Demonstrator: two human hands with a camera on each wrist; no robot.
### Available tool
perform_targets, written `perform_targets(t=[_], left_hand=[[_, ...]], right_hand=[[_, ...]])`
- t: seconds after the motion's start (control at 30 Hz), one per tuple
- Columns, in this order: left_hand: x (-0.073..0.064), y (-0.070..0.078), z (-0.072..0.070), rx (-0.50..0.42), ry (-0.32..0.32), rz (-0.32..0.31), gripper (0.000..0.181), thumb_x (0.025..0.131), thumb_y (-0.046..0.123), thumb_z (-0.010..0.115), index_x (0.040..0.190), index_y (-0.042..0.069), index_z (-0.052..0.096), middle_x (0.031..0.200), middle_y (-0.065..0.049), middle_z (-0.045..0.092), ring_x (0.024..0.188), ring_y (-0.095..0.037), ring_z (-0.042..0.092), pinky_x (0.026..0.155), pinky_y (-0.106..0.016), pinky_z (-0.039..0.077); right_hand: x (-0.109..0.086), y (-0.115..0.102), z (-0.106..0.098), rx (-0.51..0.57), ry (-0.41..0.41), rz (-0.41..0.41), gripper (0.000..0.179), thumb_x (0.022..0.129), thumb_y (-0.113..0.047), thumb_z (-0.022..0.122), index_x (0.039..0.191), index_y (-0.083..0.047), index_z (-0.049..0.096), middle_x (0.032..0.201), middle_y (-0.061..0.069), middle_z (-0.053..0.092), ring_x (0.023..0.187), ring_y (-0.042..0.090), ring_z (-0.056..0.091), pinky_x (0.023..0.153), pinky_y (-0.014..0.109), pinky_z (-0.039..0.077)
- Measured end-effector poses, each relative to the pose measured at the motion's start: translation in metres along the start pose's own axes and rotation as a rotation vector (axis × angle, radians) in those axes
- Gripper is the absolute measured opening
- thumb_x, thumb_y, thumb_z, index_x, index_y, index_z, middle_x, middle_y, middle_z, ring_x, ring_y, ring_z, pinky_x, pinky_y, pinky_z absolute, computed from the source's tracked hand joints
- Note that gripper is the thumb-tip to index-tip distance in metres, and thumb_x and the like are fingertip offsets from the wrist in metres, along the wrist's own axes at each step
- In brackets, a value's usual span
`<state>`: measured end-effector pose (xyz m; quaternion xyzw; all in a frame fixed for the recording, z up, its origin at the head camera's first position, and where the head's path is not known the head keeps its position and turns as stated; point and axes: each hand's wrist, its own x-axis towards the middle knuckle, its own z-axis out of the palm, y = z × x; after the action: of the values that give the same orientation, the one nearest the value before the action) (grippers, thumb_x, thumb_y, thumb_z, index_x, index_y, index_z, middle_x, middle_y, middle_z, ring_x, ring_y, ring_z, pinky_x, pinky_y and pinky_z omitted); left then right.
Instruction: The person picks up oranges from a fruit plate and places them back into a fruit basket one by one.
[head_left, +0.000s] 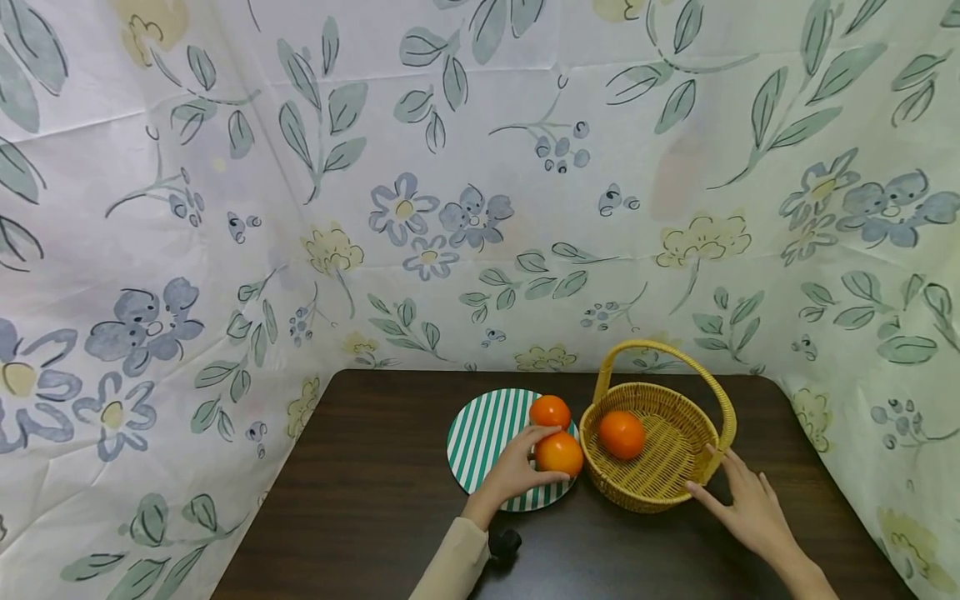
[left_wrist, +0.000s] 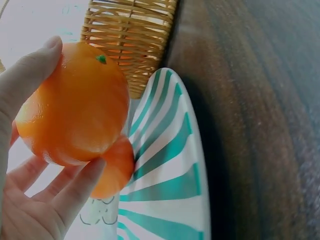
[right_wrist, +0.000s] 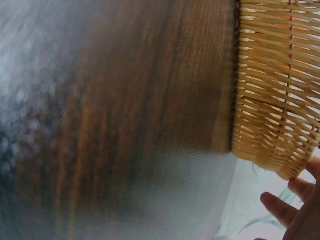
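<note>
In the head view my left hand holds an orange between thumb and fingers, over the right side of a green-and-white striped plate. The left wrist view shows this orange with a small green stem mark. A second orange is just behind it on the plate. To the right stands a yellow wicker basket with an arched handle, and one orange lies inside it. My right hand holds the basket's right side by the handle's base, thumb at the rim; its other fingers are spread.
Everything stands on a dark brown wooden table. A floral cloth hangs behind it and along both sides. A small black object shows beside the left sleeve. The plate and basket stand side by side.
</note>
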<state>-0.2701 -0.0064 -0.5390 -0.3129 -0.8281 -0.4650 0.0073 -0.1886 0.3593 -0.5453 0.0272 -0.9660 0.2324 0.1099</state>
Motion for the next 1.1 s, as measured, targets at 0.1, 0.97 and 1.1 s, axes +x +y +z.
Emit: perform_targets(t=[0.1, 0.97, 1.1], left_hand=[[0.000, 0.002, -0.003, 0.008, 0.017, 0.014, 0.068, 0.075, 0.039, 0.076, 0.135, 0.020, 0.049, 0.131, 0.002, 0.047, 0.108, -0.015, 0.053, 0.080, -0.025, 0.051], [0.015, 0.034, -0.004, -0.085, 0.005, 0.021, 0.066, 0.075, 0.042, 0.074, 0.135, 0.038, 0.044, 0.132, 0.004, 0.046, 0.111, -0.011, 0.052, 0.087, -0.023, 0.049], [0.015, 0.036, -0.003, -0.090, 0.000, 0.017, 0.067, 0.075, 0.043, 0.073, 0.135, 0.034, 0.045, 0.132, 0.005, 0.045, 0.108, -0.009, 0.051, 0.086, -0.022, 0.049]], right_hand=[[0.000, 0.000, 0.001, 0.000, 0.005, -0.004, 0.078, 0.088, -0.049, 0.056, 0.146, -0.007, 0.026, 0.145, 0.032, 0.021, 0.119, 0.056, 0.031, 0.098, 0.073, 0.007], [-0.001, 0.002, -0.001, 0.009, 0.006, 0.009, 0.079, 0.088, -0.048, 0.057, 0.146, -0.005, 0.025, 0.144, 0.034, 0.021, 0.120, 0.056, 0.030, 0.099, 0.073, 0.003], [0.001, 0.002, 0.001, 0.013, 0.008, -0.001, 0.079, 0.088, -0.048, 0.057, 0.146, -0.006, 0.025, 0.145, 0.033, 0.020, 0.120, 0.056, 0.030, 0.099, 0.072, 0.003]])
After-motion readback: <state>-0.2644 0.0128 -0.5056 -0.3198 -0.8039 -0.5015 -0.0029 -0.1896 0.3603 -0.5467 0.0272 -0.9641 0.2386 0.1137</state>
